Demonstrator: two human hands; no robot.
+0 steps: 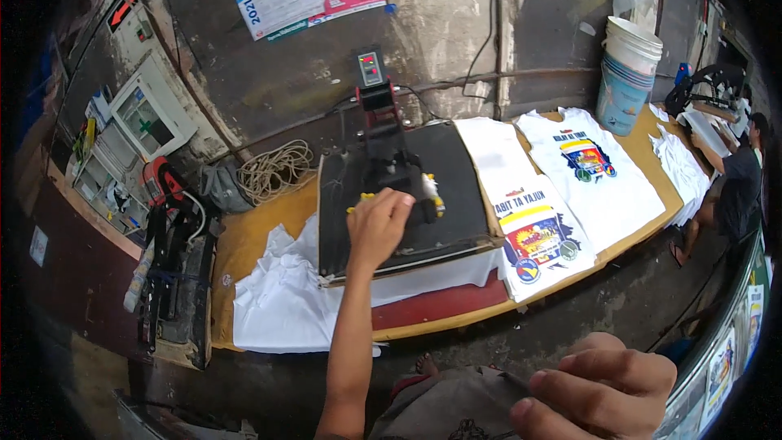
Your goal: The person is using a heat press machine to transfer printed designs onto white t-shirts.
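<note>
A black heat press (456,163) stands on the table, its flat top plate lowered. White cloth (440,275) shows beneath the plate's front edge. My left hand (379,228) is closed round the press handle, whose yellow end (440,205) sticks out to the right. My right hand (603,391) is raised close to the camera at the lower right, away from the table. Its fingers are curled, and the palm is hidden, so whatever it may hold does not show. Right of the press lie a printed white shirt (590,165) and another printed white piece (538,236).
A crumpled white shirt (281,293) lies left of the press on the yellow table (236,236). Coiled rope (277,171) sits behind it. A second press (167,269) stands at far left. Stacked buckets (627,73) are at the back right. Another person (737,171) works at far right.
</note>
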